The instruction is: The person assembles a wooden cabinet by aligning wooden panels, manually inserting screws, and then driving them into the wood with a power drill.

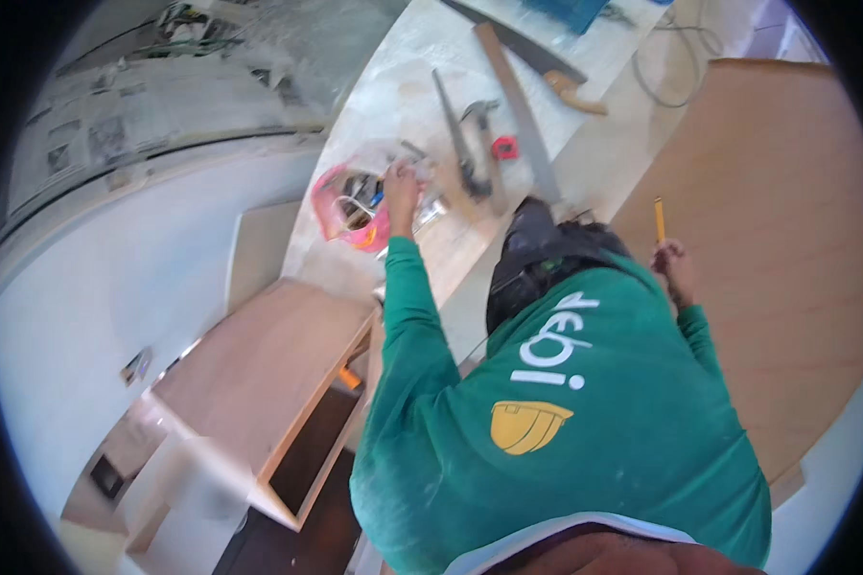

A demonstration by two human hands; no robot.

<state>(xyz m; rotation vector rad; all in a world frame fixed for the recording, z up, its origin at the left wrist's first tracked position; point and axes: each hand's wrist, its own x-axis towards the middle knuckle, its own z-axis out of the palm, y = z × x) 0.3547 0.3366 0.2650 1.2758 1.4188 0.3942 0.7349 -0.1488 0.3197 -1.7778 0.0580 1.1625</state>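
My left hand [402, 189] is over the workbench [393, 86], at the right edge of a pink plastic bag [330, 206]. Its fingers are bent together; what they grip is too small to make out. Loose tools and a white cord fill the bag, with a blue piece close to my fingers. Out to the right, my right hand [676, 266] is closed round a thin yellow pencil-like stick [659, 218], which points away from me above a brown wooden panel [767, 192]. A hammer [482, 117] and a small red block-like item [504, 148] lie beyond my left hand.
A handsaw [573, 94] and a long flat blade [527, 120] lie across the bench. Dark long-handled pliers [458, 139] rest beside the hammer. At lower left stands an open-fronted wooden box [268, 374], with an orange handle [350, 377] at its opening. A cable [676, 101] loops at upper right.
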